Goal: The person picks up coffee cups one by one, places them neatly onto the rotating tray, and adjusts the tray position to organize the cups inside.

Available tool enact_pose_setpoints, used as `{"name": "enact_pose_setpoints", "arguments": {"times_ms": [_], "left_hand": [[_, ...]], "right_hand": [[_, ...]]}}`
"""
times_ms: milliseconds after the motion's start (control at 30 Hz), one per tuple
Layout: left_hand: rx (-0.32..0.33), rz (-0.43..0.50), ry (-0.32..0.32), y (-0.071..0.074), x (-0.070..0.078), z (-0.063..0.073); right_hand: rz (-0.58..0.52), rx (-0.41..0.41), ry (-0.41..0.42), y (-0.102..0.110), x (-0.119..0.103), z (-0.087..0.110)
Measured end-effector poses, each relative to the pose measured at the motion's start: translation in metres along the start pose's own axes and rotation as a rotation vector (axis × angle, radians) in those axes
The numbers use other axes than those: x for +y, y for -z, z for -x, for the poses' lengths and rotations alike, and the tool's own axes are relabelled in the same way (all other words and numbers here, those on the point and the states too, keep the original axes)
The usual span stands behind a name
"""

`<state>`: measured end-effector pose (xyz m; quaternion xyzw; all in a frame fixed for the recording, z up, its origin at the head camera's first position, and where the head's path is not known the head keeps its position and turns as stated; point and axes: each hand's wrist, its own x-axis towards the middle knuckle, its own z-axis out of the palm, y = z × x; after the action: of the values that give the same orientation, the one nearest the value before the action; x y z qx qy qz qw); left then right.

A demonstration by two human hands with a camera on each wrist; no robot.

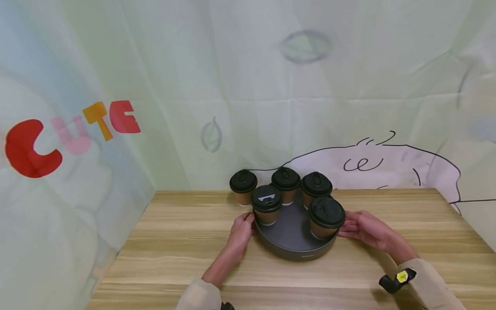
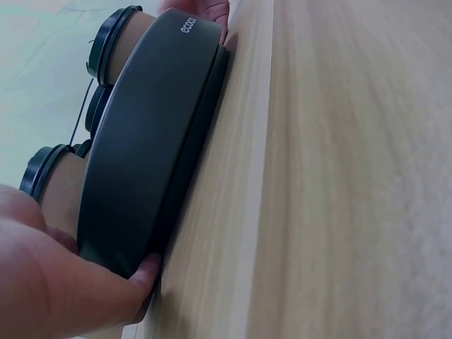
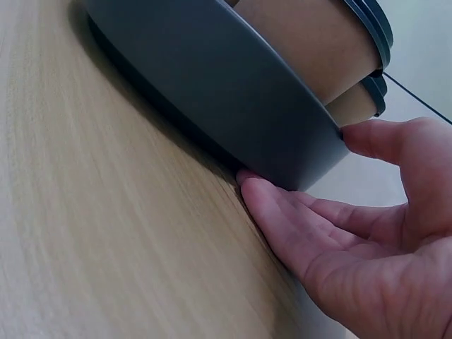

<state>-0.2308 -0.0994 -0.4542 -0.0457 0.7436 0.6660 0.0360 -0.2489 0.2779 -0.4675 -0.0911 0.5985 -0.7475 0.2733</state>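
A round, dark grey tray (image 1: 288,239) with a deep side wall sits on the wooden table, lettered "ecoco" on its side in the left wrist view. Brown paper coffee cups with black lids stand on it, among them a front-right cup (image 1: 327,217) and a front-left cup (image 1: 266,204). My left hand (image 1: 241,234) grips the tray's left side, fingers and thumb around its wall. On the opposite side my right hand (image 1: 364,228) holds the wall, thumb (image 3: 374,140) at the upper rim and fingertips (image 3: 258,187) at the lower edge.
One more lidded cup (image 1: 243,187) stands at the back left, overlapping the tray's edge in the head view. Behind the wooden table (image 1: 174,241) hangs a printed curtain (image 1: 186,77) with "CUTE" lettering.
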Motion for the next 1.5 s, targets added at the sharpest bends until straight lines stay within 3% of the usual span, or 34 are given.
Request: {"name": "enact_pose_setpoints", "arguments": {"times_ms": [233, 433, 700, 800, 1033, 1133, 1500], "left_hand": [[-0.018, 0.026, 0.015, 0.001, 0.001, 0.0], [0.081, 0.006, 0.041, 0.009, 0.0, -0.007], [0.163, -0.162, 0.024, 0.028, -0.001, -0.02], [0.182, -0.217, -0.037, 0.035, -0.001, -0.027], [0.241, -0.382, -0.276, 0.048, -0.001, -0.048], [0.238, -0.419, -0.334, 0.05, 0.0, -0.055], [0.241, -0.384, -0.394, 0.039, 0.002, -0.083]], "right_hand": [[-0.004, 0.001, 0.017, -0.002, 0.0, 0.002], [0.007, 0.031, 0.007, -0.003, 0.001, 0.002], [0.003, 0.038, 0.019, -0.003, 0.002, 0.002], [0.007, 0.045, 0.019, -0.003, 0.003, 0.002], [0.02, 0.057, 0.011, -0.003, 0.003, 0.002], [0.02, 0.056, 0.011, -0.003, 0.004, 0.001], [0.022, 0.061, 0.018, -0.005, 0.004, 0.003]]}}
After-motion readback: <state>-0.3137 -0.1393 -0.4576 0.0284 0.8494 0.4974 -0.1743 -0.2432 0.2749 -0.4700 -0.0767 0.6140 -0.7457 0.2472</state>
